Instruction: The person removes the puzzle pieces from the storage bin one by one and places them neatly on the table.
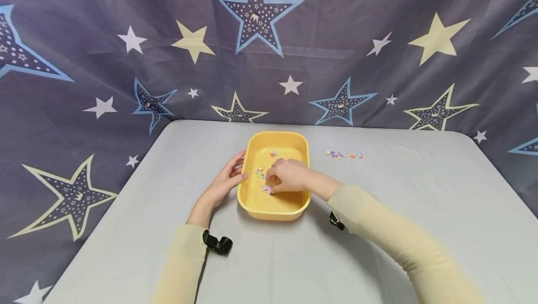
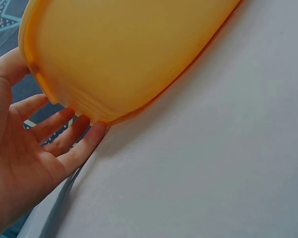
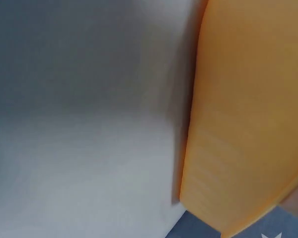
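Gripping yellow tub [image 1: 269,216]: left hand [image 1: 224,183] | right hand [image 1: 293,176]: inside, among colourful pieces [image 1: 261,176], grip unclear

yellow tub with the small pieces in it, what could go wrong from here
The small pieces lie on the tub floor and look thin, so one might slip from the right hand.
The left hand is at one side of the yellow tub; a push could perhaps slide it.
The right arm could brush the row of pieces on the table.
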The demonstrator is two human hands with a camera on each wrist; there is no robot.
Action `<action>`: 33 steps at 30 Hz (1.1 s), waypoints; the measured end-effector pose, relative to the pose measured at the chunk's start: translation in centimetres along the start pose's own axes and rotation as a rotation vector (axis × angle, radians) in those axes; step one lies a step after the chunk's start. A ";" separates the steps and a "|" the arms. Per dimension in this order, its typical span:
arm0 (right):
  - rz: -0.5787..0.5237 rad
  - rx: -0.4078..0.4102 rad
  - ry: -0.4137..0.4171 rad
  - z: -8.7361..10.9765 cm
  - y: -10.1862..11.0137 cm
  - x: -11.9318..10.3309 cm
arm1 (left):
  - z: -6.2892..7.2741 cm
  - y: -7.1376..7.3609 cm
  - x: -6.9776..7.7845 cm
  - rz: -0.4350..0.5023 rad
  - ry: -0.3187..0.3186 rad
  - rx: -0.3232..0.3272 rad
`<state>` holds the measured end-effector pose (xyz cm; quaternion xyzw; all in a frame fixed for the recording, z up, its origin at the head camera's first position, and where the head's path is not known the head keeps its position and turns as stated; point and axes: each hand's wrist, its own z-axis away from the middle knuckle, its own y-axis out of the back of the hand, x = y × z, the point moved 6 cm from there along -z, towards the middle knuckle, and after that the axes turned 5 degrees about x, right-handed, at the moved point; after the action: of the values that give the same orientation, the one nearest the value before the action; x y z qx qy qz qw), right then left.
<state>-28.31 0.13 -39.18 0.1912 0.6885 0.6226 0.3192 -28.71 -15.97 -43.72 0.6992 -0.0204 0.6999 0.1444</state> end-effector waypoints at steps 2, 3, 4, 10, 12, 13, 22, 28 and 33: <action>0.006 -0.018 0.006 -0.2 -0.3 -0.2 | 0.0 0.0 0.1 0.003 0.002 -0.002; 0.007 -0.025 0.006 -0.3 -0.4 -0.3 | 0.0 0.0 0.1 0.006 0.003 -0.003; 0.007 -0.029 0.007 -0.4 -0.6 -0.3 | 0.0 0.0 0.1 0.011 0.002 -0.007; 0.009 -0.050 -0.016 -0.5 -1.0 -0.2 | -0.2 -0.1 0.1 0.005 0.006 -0.003; 0.003 -0.057 -0.021 -0.4 -1.0 -0.3 | -0.2 -0.1 0.1 -0.004 0.009 0.006; 0.004 -0.058 -0.022 -0.4 -1.0 -0.3 | -0.1 0.0 0.1 -0.007 0.010 0.008; -0.004 -0.061 -0.015 -0.4 -1.1 -0.4 | 1.2 -0.5 2.2 -0.002 0.028 -0.007; -0.006 -0.061 -0.010 -0.4 -1.1 -0.4 | 1.3 -0.6 2.4 -0.004 0.024 -0.006; -0.007 -0.057 -0.004 -0.4 -1.0 -0.5 | 1.2 -0.6 2.4 0.003 0.021 -0.009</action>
<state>-28.11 -0.61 -40.04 0.1810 0.6705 0.6403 0.3282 -27.34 -15.24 -41.41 0.6911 -0.0230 0.7074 0.1465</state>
